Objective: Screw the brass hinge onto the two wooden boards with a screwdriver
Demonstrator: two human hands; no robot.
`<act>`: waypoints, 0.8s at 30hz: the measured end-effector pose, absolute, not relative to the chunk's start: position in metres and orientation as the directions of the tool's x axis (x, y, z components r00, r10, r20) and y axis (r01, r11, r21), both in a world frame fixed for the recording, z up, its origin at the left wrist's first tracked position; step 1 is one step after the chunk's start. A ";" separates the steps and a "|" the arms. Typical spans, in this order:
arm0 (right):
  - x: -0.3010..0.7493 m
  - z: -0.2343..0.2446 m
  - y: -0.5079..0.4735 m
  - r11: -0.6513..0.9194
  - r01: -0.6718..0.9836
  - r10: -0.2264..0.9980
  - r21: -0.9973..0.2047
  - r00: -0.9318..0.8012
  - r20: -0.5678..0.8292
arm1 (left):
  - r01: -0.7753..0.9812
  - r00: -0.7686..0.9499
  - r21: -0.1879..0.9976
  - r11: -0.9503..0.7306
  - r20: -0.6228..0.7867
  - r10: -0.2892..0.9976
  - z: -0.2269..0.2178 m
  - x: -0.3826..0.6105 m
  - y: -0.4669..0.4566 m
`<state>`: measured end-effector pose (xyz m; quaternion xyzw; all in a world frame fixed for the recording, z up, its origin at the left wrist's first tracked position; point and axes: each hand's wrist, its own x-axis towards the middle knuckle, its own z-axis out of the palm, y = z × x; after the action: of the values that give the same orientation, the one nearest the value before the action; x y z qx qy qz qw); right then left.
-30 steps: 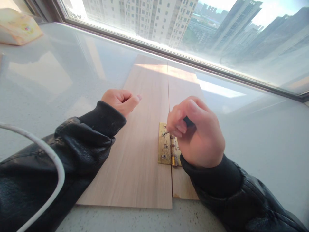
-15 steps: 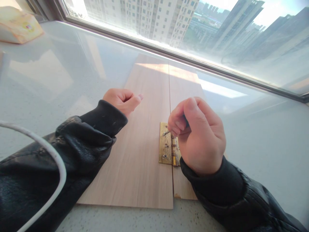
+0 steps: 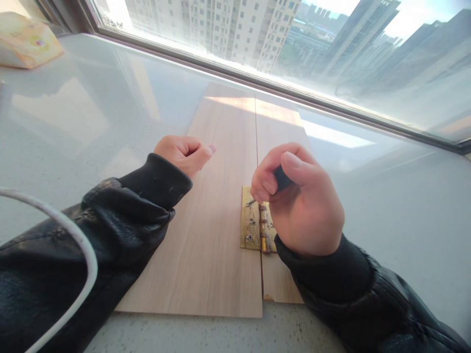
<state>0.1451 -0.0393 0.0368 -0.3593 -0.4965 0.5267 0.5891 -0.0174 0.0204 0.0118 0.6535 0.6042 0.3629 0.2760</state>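
My right hand (image 3: 301,201) is wrapped round a screwdriver (image 3: 283,179), whose dark handle shows between thumb and fingers. Its thin metal shaft slants down to the left, with the tip at the upper screw area of a brass hinge (image 3: 250,223). The hinge lies across the seam of two wooden boards, and my fingers cover part of its right leaf. Over the wider left board (image 3: 209,245), my left hand (image 3: 184,152) is closed in a fist with the thumb on top. Whatever it may hold is hidden.
The narrower right board (image 3: 281,282) has a chipped near edge. Both boards lie on a speckled pale countertop (image 3: 206,336) below a window (image 3: 228,39). A white cable (image 3: 83,235) loops in front of my left sleeve. A soft yellowish package (image 3: 29,41) sits at the far left.
My right hand has rolled on the screwdriver, so more of the dark handle shows. The tip stays at the hinge's upper part. My left hand keeps its pose.
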 end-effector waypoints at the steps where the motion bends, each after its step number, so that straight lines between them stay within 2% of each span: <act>1: 0.145 0.036 -0.038 0.189 -0.258 0.980 -0.948 -0.020 0.200 | 0.590 0.005 0.799 -0.114 0.138 0.990 0.012 -0.017 0.020; 6: 0.144 0.038 -0.040 0.235 -0.038 0.961 -0.971 0.160 0.227 | 0.594 0.017 0.795 -0.127 0.145 0.989 0.012 -0.018 0.021; 8: 0.142 0.039 -0.042 0.213 -0.008 0.958 -0.977 0.196 0.208 | 0.590 0.007 0.797 -0.126 0.151 0.988 0.011 -0.018 0.021; 12: 0.138 0.040 -0.042 0.174 -0.094 0.978 -0.980 0.130 0.161 | 0.573 -0.009 0.810 -0.128 0.162 0.987 0.010 -0.017 0.021; 18: 0.135 0.042 -0.040 0.181 -0.177 0.983 -0.967 0.028 0.179 | 0.575 -0.010 0.808 -0.130 0.165 0.986 0.010 -0.017 0.020; 24: 0.139 0.046 -0.031 0.070 -0.223 0.972 -0.972 -0.204 0.116 | 0.568 0.016 0.811 -0.139 0.158 0.987 0.009 -0.019 0.022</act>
<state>0.1393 -0.0311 0.0462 -0.3619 -0.5176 0.5781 0.5166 -0.0193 0.0221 0.0085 0.6555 0.5933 0.3740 0.2801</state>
